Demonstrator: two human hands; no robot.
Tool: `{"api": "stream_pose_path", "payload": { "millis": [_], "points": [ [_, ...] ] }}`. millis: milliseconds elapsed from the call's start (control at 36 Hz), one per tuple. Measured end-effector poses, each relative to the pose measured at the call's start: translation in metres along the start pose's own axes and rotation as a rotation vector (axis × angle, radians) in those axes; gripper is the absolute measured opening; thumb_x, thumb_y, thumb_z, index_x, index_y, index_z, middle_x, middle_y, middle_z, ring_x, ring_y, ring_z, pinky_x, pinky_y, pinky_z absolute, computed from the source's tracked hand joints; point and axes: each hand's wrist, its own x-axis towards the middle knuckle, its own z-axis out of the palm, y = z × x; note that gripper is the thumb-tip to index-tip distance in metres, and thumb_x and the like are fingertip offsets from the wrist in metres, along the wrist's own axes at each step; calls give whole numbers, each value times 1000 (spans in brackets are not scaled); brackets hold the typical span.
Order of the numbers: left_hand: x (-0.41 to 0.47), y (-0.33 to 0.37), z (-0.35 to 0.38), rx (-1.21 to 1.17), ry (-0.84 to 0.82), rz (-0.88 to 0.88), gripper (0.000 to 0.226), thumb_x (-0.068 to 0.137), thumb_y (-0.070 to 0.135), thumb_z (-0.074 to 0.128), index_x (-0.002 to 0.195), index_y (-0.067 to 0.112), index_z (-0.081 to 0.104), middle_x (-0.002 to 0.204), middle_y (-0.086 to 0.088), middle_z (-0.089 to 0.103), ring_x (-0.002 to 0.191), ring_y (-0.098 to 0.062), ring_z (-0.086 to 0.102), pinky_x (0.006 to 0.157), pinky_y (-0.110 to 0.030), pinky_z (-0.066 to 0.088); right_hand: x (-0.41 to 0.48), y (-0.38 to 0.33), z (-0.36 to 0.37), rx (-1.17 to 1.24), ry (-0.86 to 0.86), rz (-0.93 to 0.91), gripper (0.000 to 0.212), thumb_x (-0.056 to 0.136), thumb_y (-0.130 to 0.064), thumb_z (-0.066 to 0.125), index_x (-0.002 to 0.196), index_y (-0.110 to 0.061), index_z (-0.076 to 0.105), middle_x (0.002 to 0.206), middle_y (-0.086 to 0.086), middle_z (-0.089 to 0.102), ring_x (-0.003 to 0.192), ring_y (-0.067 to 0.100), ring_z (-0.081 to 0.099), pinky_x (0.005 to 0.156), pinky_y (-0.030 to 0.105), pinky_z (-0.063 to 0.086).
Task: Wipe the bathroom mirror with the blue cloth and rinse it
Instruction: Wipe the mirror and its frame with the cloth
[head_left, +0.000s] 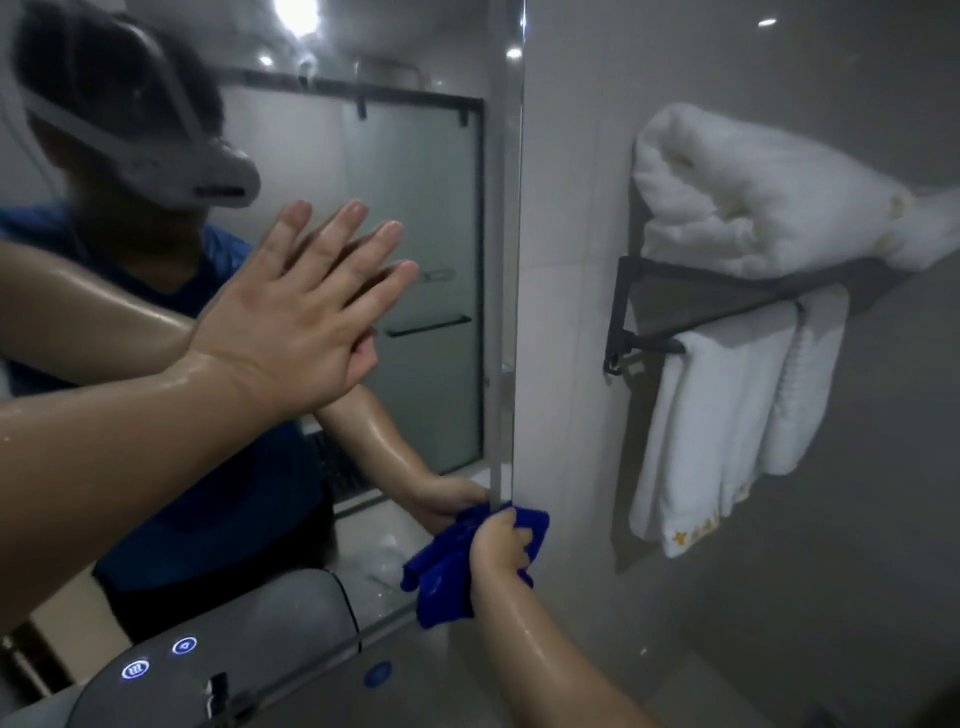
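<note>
The bathroom mirror (415, 171) fills the left half of the view, and its right edge runs down the middle. My left hand (306, 312) lies flat against the glass with straight, spread fingers. Low at the mirror's bottom right corner, my right hand (501, 543) grips the bunched blue cloth (447, 566) and holds it against the mirror's edge. Part of the cloth hangs down below my fingers. Both forearms look wet.
A black wall rack (649, 312) to the right carries a folded white towel (753, 197) on top and white towels (717, 426) hanging from its bar. At the bottom left is a grey appliance (218, 654) with lit blue buttons. The mirror reflects a person and a frosted shower door.
</note>
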Motion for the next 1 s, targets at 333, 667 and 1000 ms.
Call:
{"api": "stream_pose_path", "payload": {
  "millis": [333, 667, 1000],
  "points": [
    [2, 0, -5, 0, 7, -18, 68, 99, 37, 44, 163, 15, 40, 173, -17, 27, 161, -44, 21, 128, -66, 15, -133, -209, -24, -55, -101, -1228, 76, 107, -32, 54, 173, -19, 18, 178, 15, 19, 164, 32, 19, 136, 40, 10],
    [2, -1, -4, 0, -43, -12, 69, 100, 39, 38, 164, 15, 37, 175, -17, 21, 162, -44, 16, 129, -65, 11, -172, -318, -16, -29, 195, -1626, 63, 104, -59, 42, 163, -35, 37, 146, 13, 48, 129, 32, 55, 111, 51, 51],
    [1, -1, -2, -8, -39, -4, 70, 100, 37, 37, 166, 15, 32, 176, -17, 17, 163, -44, 11, 128, -67, 12, -69, -135, -15, -100, 200, -1244, 55, 103, -51, 40, 140, -13, 54, 128, 10, 62, 118, 30, 60, 107, 48, 51]
  ]
}}
